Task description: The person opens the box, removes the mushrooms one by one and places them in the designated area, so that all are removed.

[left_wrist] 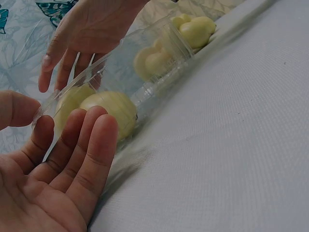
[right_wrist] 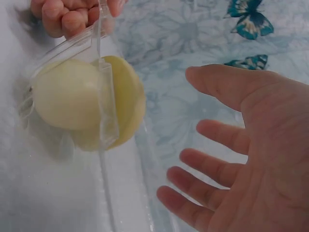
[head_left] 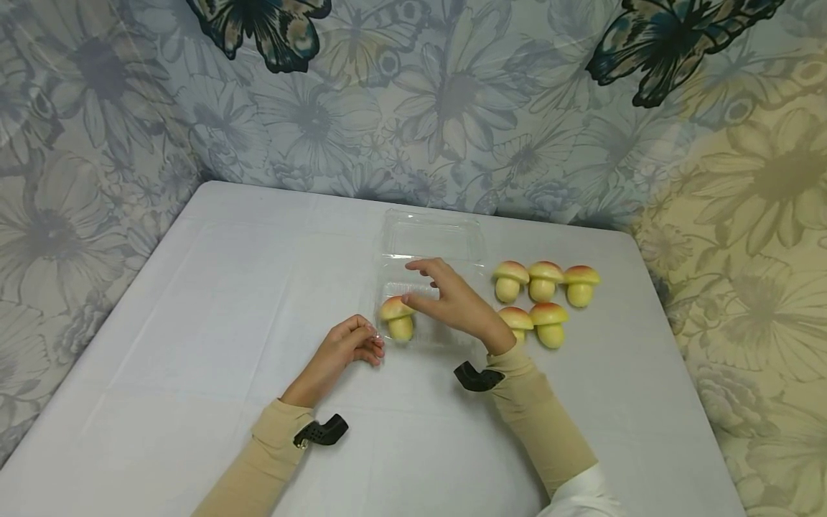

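Note:
A clear plastic clamshell container [head_left: 429, 235] lies with its lid folded back on the white table. One toy mushroom [head_left: 401, 328], yellow with a reddish cap, sits in its near left corner. My left hand [head_left: 347, 346] pinches the container's near left rim between thumb and index finger, the other fingers loosely bent beside the wall. Over the container hovers my right hand [head_left: 455, 301], fingers spread and holding nothing, just right of the mushroom's cap. In the right wrist view the mushroom [right_wrist: 67, 94] shows through the clear wall, apart from the right fingers [right_wrist: 212, 166].
Several more mushrooms stand right of the container: three in a back row [head_left: 542, 289] and two in a front row [head_left: 550, 334], one partly hidden by my right wrist. A patterned wall with butterflies [head_left: 278, 36] rises behind the table [head_left: 194, 316].

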{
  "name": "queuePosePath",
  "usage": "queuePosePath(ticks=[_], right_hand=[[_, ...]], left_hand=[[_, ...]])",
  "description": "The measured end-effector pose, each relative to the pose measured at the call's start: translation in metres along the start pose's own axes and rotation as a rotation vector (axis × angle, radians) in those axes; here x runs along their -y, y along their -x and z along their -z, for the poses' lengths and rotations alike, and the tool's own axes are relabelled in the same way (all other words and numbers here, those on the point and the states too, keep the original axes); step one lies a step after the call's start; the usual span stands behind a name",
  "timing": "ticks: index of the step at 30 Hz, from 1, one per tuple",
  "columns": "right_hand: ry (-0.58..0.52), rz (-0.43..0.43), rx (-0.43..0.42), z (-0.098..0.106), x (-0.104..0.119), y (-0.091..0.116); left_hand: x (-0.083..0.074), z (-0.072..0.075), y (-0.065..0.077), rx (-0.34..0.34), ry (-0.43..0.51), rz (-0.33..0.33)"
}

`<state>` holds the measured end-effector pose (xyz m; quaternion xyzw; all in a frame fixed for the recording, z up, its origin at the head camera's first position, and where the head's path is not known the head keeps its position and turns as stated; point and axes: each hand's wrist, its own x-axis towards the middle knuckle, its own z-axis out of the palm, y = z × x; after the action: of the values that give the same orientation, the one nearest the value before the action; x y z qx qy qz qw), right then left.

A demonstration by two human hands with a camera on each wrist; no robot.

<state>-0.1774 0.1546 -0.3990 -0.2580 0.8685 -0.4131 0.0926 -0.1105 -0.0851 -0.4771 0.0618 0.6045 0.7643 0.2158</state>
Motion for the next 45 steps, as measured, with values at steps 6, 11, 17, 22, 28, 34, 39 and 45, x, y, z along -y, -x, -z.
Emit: queuePosePath(ticks=[6,11,17,22,28,34,39,45], right_hand=[[-0.017,-0.021,0.03,-0.005,-0.002,0.0],[-0.008,-0.027,0.053,-0.009,-0.004,0.0],[-0.003,-0.014,0.076,-0.014,-0.007,-0.002],[-0.006,-0.024,0.094,-0.017,-0.008,-0.001],[-0.013,-0.049,0.118,-0.02,-0.009,-0.001],[-0.005,-0.032,0.132,-0.021,-0.01,0.0],[0.013,-0.032,0.141,-0.023,-0.01,-0.001],[0.03,-0.014,0.138,-0.025,-0.011,-0.001]], left_hand=[[0.0,-0.001,0.001,-0.009,0.002,0.011],[0.001,0.0,0.001,-0.014,0.002,0.015],[0.001,0.0,0.0,-0.011,0.002,0.009],[0.001,-0.001,0.0,-0.011,-0.001,0.015],[0.001,-0.001,0.0,-0.015,-0.005,0.018],[0.0,-0.001,0.0,-0.021,-0.012,0.017],[0.0,-0.001,0.0,-0.023,-0.01,0.022],[0.0,-0.002,0.0,-0.021,-0.009,0.023]])
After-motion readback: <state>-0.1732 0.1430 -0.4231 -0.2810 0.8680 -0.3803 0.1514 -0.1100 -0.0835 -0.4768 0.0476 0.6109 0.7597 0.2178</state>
